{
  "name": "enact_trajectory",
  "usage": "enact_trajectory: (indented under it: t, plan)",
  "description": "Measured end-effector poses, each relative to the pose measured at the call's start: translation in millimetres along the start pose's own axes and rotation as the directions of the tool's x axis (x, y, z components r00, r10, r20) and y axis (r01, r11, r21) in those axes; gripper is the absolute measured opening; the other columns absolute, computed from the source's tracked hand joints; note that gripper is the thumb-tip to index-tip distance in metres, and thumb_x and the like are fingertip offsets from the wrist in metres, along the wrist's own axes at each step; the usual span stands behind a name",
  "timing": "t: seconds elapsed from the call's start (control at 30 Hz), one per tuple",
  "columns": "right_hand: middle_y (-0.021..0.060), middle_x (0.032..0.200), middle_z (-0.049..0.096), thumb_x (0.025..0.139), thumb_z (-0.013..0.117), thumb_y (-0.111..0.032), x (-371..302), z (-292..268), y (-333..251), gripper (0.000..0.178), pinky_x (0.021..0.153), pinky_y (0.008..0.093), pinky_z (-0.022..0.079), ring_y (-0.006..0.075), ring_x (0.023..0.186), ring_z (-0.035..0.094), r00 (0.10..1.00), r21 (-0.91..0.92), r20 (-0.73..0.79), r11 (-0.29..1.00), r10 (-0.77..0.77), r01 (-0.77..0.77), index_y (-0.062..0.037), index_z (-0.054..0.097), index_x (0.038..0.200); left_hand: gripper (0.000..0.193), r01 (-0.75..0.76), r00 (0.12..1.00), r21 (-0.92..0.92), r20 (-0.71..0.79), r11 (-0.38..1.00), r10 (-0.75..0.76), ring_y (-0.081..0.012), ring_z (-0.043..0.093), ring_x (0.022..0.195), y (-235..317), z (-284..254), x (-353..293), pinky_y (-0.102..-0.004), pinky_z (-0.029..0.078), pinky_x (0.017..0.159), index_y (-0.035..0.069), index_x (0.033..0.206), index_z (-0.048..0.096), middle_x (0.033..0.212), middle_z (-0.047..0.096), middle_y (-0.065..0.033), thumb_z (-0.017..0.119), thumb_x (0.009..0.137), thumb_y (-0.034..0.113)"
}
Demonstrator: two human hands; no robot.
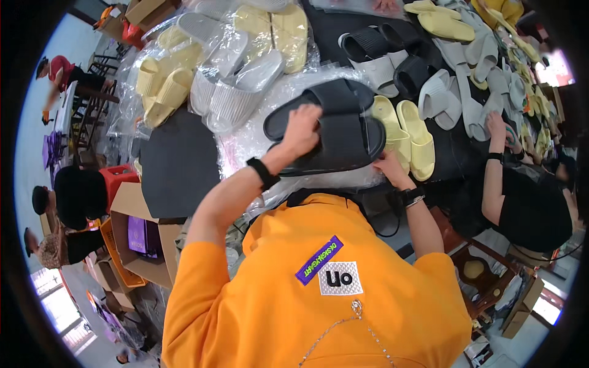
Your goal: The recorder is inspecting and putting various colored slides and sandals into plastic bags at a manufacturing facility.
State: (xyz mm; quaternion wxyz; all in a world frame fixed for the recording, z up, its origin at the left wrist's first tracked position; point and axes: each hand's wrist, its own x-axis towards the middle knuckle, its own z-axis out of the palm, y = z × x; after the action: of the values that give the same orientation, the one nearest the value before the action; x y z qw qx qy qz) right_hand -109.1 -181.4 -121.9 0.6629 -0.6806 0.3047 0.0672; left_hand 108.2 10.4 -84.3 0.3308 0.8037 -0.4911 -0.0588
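Observation:
A pair of black slippers [343,144] lies in front of me over clear plastic bags [242,156]. My left hand [300,132] is closed on the nearer slipper's left part, its fingers curled over the slipper. The farther slipper of the pair lies against it. At the right end of the nearer slipper is my right hand [392,165], with its fingers bent in beside the rim. What those fingers pinch, if anything, is hidden. Close to the right hand stands a pair of pale yellow slippers [417,141].
Bagged grey slippers [236,92] and yellow slippers [162,92] are heaped at the left. More black slippers [414,73] and grey slippers [442,98] cover the right. A co-worker's arm [494,165] reaches in at the right. An open cardboard box [132,202] stands left below the table.

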Motion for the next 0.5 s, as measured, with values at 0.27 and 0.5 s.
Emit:
enact_trajectory:
  t: [0.27,0.5]
  plan:
    - [-0.004,0.067,0.053,0.079,0.059,-0.011,-6,-1,7,0.015,0.051,0.0194,0.036,0.0046,0.056,0.045,1.0,-0.072,0.026,0.997,-0.01,0.012,-0.0025,0.061,0.092,0.034,-0.003,1.0,0.39,-0.018,0.921,0.011,-0.0258,0.045,0.107,-40,21,13,-0.04,0.035,0.084,0.007,0.099,0.053,0.105,0.054,-0.0067,0.056,0.065,0.004]
    - [-0.0024,0.07,0.053,0.08,0.057,-0.011,-27,-10,-19,0.026,0.052,0.0192,0.038,0.0048,0.058,0.046,0.996,0.044,0.057,0.997,0.068,-0.07,-0.0041,0.058,0.106,0.026,0.204,0.966,0.301,-0.219,0.932,-0.14,-0.0289,0.049,0.098,-40,0,45,-0.0422,0.038,0.076,0.005,0.094,0.054,0.097,0.056,-0.0092,0.055,0.068,0.008]
